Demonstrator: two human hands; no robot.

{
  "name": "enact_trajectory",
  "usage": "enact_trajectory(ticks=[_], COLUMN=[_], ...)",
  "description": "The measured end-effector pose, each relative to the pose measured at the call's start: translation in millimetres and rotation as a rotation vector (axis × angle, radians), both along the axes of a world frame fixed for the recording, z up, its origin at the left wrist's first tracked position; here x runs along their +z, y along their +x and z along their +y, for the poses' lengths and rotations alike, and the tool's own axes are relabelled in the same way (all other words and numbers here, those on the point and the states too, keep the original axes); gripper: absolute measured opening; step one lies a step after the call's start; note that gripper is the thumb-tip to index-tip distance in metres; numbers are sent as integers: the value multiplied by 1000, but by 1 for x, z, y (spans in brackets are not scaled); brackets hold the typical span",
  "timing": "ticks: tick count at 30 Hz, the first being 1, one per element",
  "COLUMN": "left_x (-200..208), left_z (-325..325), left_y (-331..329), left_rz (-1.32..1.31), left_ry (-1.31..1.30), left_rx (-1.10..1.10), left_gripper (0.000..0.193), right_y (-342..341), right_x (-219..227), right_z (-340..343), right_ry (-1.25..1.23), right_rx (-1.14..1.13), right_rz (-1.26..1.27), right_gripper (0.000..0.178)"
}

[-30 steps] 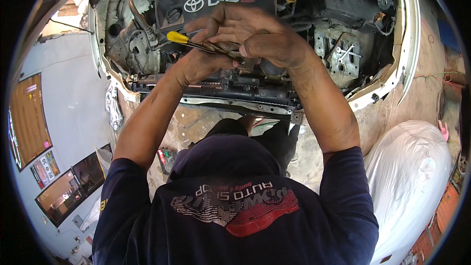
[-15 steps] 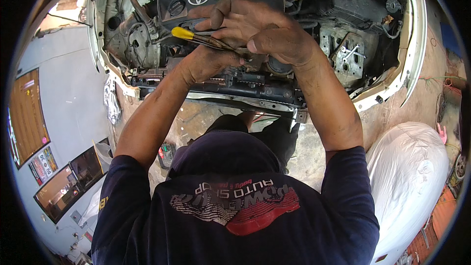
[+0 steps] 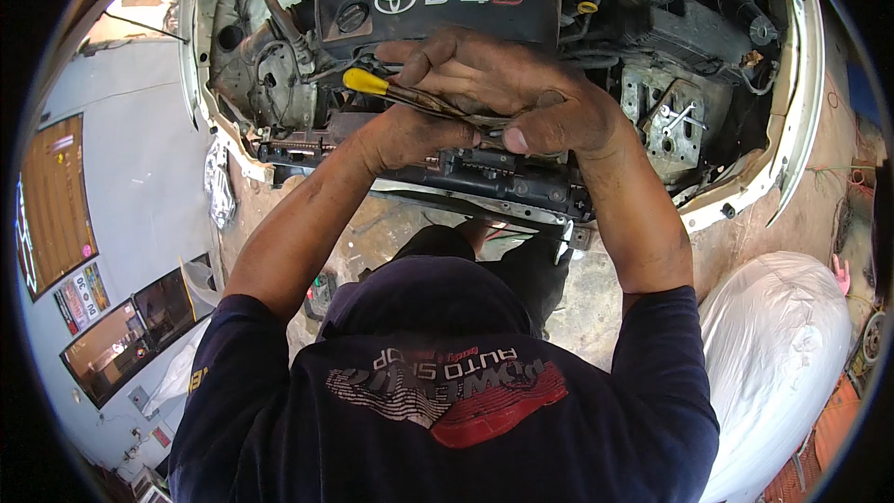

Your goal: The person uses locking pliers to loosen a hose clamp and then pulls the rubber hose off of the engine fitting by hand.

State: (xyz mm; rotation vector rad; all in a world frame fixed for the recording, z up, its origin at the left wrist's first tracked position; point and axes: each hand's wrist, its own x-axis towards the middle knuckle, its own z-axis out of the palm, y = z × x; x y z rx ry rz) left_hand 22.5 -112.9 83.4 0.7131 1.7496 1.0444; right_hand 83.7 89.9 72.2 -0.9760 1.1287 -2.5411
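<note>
1. The right hand (image 3: 507,93) is laid over the left hand (image 3: 410,135), its fingers curled down around a yellow-handled tool (image 3: 396,91).
2. The left hand is closed beneath it; what it grips cannot be told.
3. The tool is held slanting, its yellow end pointing up-left, just before the black engine cover (image 3: 419,0).
4. Below the hands a dark crossmember (image 3: 494,177) is seen; a white wrapped bundle (image 3: 782,354) lies at the lower right.

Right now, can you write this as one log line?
left hand: grips yellow-handled tool | right hand: over it | place: engine bay
</note>
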Motion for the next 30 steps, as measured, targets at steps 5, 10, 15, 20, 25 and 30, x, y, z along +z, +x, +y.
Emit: enact_trajectory(ticks=[5, 10, 15, 20, 25, 30], left_x=[2, 7, -5, -9, -5, -4], left_z=[2, 0, -7, 4, 9, 9], left_y=[2, 0, 4, 1, 1, 6], left_rz=[-47, -53, -11, 275, 154, -68], left_ry=[201, 38, -107, 33, 81, 201], left_rx=[65, 40, 55, -139, -40, 90], left_gripper=[47, 43, 40, 32, 29, 37], right_y=[-5, -5, 0, 5, 3, 4], right_x=[16, 23, 15, 4, -1, 0], right_z=[2, 1, -1, 0, 1, -7], right_ry=[91, 169, 181, 65, -4, 53], right_rx=[15, 24, -10, -69, -71, -133], right_rz=[4, -25, -4, 60, 66, 45], right_gripper=[101, 107, 109, 101, 99, 106])
